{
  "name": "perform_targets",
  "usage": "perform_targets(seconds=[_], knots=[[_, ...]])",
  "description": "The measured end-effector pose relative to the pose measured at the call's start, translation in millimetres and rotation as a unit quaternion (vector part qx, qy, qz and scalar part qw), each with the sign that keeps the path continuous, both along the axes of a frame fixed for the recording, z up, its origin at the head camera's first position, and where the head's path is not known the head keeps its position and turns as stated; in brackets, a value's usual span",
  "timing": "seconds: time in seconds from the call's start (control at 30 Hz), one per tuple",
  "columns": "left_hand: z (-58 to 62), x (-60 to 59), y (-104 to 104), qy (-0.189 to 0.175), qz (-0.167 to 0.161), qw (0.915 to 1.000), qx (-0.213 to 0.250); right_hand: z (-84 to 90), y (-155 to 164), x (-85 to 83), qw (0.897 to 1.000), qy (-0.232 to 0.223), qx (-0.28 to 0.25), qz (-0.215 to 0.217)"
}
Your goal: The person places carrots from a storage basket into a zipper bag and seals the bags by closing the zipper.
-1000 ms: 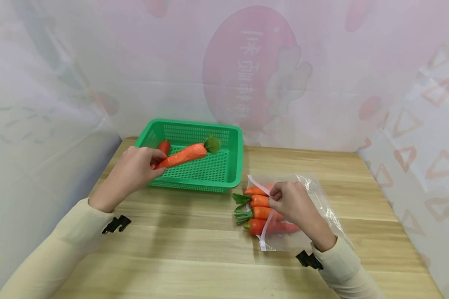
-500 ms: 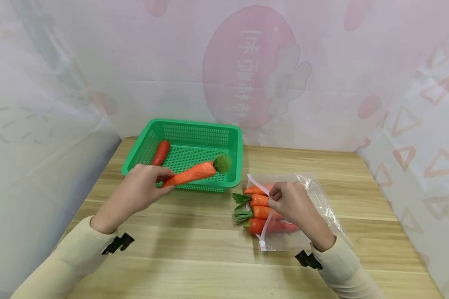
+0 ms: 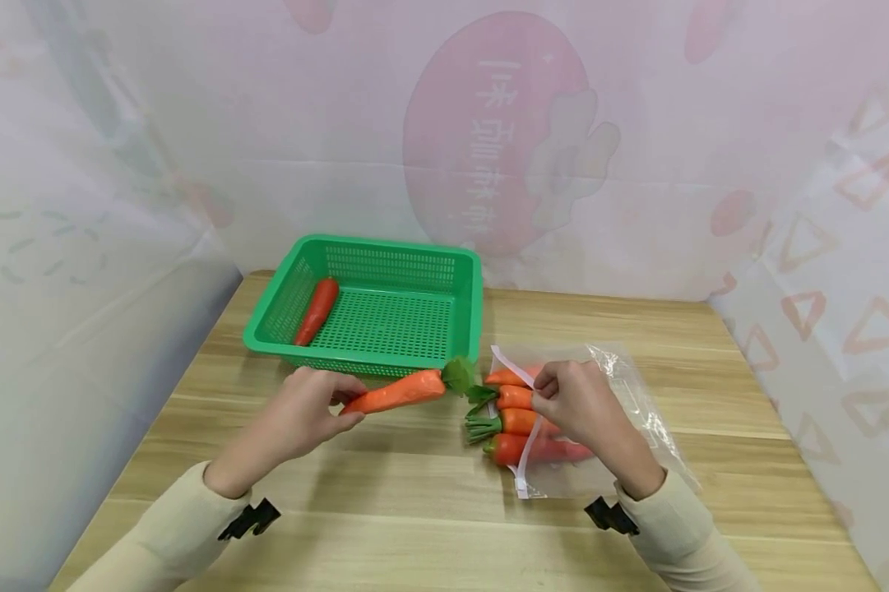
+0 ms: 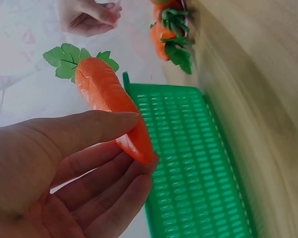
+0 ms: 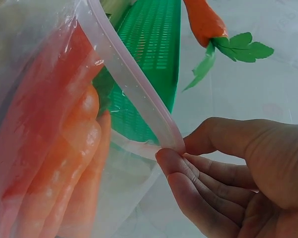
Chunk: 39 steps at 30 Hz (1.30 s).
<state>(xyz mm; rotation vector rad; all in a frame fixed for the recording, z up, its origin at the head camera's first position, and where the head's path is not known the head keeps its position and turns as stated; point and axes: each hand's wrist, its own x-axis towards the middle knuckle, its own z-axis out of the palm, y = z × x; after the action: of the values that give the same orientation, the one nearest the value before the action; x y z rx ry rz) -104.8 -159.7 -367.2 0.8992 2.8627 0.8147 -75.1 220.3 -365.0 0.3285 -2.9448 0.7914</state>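
My left hand (image 3: 303, 415) pinches the tip end of an orange toy carrot (image 3: 398, 392) with green leaves, held just above the table in front of the green basket (image 3: 468, 329). The same carrot (image 4: 109, 101) shows in the left wrist view between thumb and fingers. The carrot's leafy end nearly touches the mouth of a clear zip bag (image 3: 622, 395) that holds several carrots (image 3: 521, 423). My right hand (image 3: 573, 407) pinches the bag's white zip rim (image 5: 139, 94) and holds the mouth up. One red-orange carrot (image 3: 316, 310) lies in the basket's left side.
The wooden table (image 3: 414, 510) ends at a pale printed curtain behind and on both sides. The basket stands at the back left, the bag to its right front. Bare wood lies along the near edge.
My left hand has carried the carrot out of the basket, down and to the right, up to the bag's mouth. The right hand and bag have stayed put.
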Motion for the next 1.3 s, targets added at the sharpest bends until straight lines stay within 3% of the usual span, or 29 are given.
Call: perform_targets(seconds=[0.53,0.83,1.3], knots=[[-31.7,1.9,39.9,-0.029,-0.048,0.9984,-0.003,-3.5,2.1,4.0,1.000,-0.011,0.001,-0.010],[-37.2,-1.8,64.6,-0.009,-0.074,0.9970,-0.017,-5.0,2.3,3.0,1.000,0.011,0.002,-0.001],[-35.4,-6.6,92.7,0.018,-0.072,0.9971,-0.016,-2.4,2.1,1.8,1.000,0.017,0.011,-0.005]])
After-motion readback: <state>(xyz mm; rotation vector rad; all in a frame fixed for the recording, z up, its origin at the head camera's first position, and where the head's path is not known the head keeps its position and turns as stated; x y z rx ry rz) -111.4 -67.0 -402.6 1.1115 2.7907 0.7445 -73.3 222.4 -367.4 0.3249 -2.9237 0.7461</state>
